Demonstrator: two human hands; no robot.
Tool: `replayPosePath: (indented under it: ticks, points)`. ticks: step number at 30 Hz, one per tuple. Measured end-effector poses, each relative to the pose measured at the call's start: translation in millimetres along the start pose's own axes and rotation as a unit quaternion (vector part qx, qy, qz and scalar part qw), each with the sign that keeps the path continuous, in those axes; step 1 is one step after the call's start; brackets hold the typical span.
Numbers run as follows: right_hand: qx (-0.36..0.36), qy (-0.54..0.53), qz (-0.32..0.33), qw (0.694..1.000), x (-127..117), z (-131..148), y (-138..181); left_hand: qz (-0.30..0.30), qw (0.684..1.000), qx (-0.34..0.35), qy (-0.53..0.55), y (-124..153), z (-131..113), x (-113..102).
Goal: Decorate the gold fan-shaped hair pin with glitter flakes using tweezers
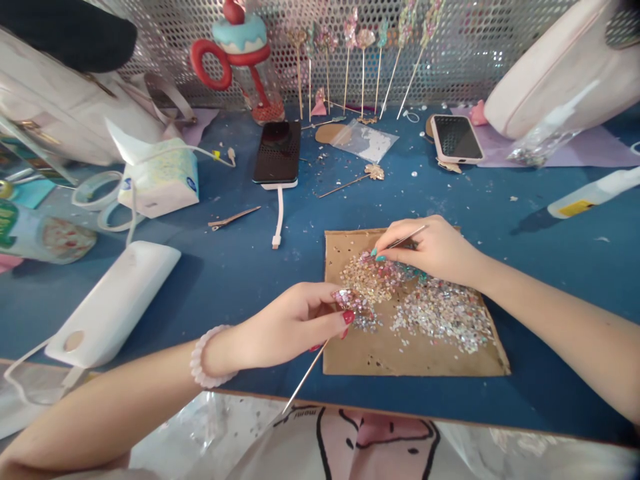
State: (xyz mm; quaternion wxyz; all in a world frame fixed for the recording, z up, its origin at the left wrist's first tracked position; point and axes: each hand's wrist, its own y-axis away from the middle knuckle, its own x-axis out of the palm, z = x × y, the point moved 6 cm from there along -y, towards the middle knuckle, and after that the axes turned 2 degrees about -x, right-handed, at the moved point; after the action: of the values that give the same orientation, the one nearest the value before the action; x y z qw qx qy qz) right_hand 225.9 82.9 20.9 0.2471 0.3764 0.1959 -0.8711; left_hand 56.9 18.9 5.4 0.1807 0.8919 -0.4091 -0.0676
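Note:
My left hand (295, 323) is closed on a small ornament (350, 300) covered with pinkish sparkling sequins. A thin stick (305, 377) slants down from it past the table's front edge. Between thumb and fingers, my right hand (440, 253) pinches a slim metal tool (407, 237); its tip is hidden among the sequins, and its exact kind I cannot make out. Beneath both hands lies a piece of cardboard (350, 360) with loose gold and pink sequins (367, 280) on its left and silvery sequins (445, 317) on its right. A few teal ones show under the right hand.
Behind the cardboard lie a finished-looking stick ornament (374, 172), a plastic bag (365, 141), a black phone (277, 153) and a second phone (456, 139). Several decorated sticks (363, 73) stand at the back. Left are a hair clip (234, 219) and tissue pack (160, 180); right, a glue bottle (595, 193).

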Motion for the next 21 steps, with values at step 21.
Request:
replayPosePath:
  ticks: [21]
  points:
    - [-0.012, 0.024, -0.028, 0.999, -2.5, 0.3, 0.4, -0.003, 1.000, -0.002, -0.010, 1.5, 2.6, -1.5]
